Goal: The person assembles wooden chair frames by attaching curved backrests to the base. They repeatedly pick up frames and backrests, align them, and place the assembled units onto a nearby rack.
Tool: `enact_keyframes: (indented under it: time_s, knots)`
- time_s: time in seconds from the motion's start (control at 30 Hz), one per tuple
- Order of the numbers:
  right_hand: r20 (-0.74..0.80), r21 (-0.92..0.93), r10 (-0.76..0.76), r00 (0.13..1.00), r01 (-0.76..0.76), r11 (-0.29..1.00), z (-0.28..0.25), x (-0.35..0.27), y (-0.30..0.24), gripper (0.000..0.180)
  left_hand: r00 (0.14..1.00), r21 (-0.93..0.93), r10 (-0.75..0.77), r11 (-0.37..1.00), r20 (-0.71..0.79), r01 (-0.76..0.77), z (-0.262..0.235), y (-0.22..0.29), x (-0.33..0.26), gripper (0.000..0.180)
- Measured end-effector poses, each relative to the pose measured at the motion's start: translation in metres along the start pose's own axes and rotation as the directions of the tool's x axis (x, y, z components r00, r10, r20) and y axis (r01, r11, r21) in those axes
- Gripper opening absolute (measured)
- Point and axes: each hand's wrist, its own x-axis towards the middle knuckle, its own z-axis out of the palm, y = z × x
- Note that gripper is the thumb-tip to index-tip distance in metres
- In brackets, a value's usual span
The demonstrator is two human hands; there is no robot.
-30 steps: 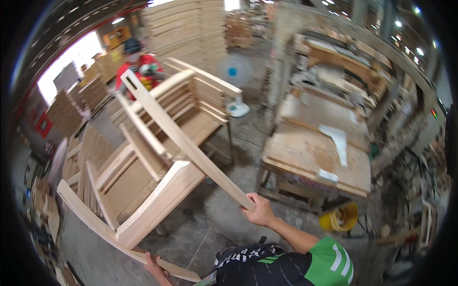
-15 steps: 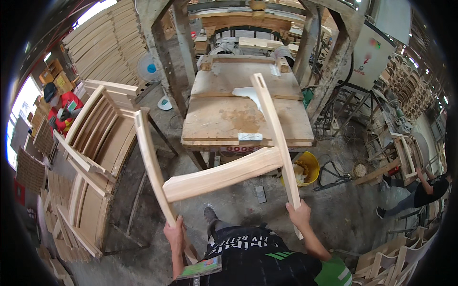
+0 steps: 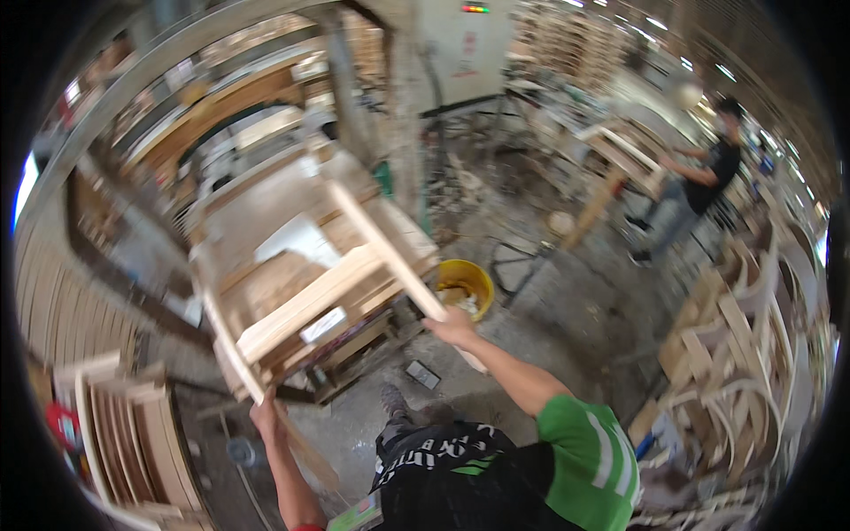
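My hands carry a pale wooden chair frame [image 3: 314, 299], made of two long legs joined by a wide, slightly curved rail. My left hand [image 3: 268, 414] is closed round the lower part of its left leg. The right leg is gripped low down by my right hand [image 3: 453, 327]. Tilted, the frame overlaps a wooden worktable [image 3: 232, 211] in view; whether they touch I cannot tell. A white sheet [image 3: 301, 239] and a small whitish block [image 3: 323, 325] are at the table. Motion blurs parts of the picture.
A yellow bucket [image 3: 483, 285] stands right of the table, near a dark flat block [image 3: 423, 373] on the floor. Metal posts [image 3: 115, 257] flank the table. Slatted wooden frames [image 3: 133, 434] are at lower left, curved wooden parts [image 3: 735, 363] at right. A person [image 3: 708, 168] works farther off.
My view has swung to the right, so the table now appears farther left and more of the right side shows. Both hands keep their hold on the chair frame, now left in view.
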Motion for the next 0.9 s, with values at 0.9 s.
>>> enact_keyframes:
  time_s: [0.9]
  knots:
    - [-0.675,0.119,0.305,0.672,-0.309,0.944,-0.105,-0.267,0.148,0.054,0.425,0.19,0.71,0.389,0.561,-0.901,0.236,0.075,-0.075,0.044]
